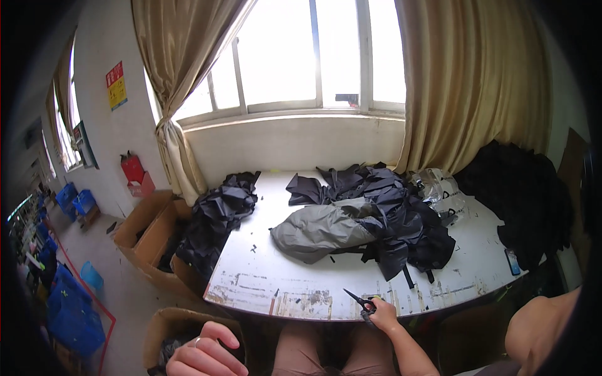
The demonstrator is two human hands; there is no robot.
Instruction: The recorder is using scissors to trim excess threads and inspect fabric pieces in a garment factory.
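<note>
My right hand (384,315) grips a pair of scissors (359,297) at the table's near edge. Their dark blades point to the far left, and part of the handles is hidden by my fingers. My left hand (205,356), with a ring on one finger, is raised at the lower left, away from the table top. Its fingers are loosely bent and apart, with nothing seen in them. Beyond the scissors, a grey piece of fabric (323,230) lies against a heap of crumpled black fabric (411,222) on the white table (241,269).
More black fabric hangs over the table's left end (219,210) beside cardboard boxes (147,241). Another dark pile (523,194) covers the right end, near a clear plastic bag (439,188) and a phone-like object (512,262). An open carton (153,329) stands by my left hand.
</note>
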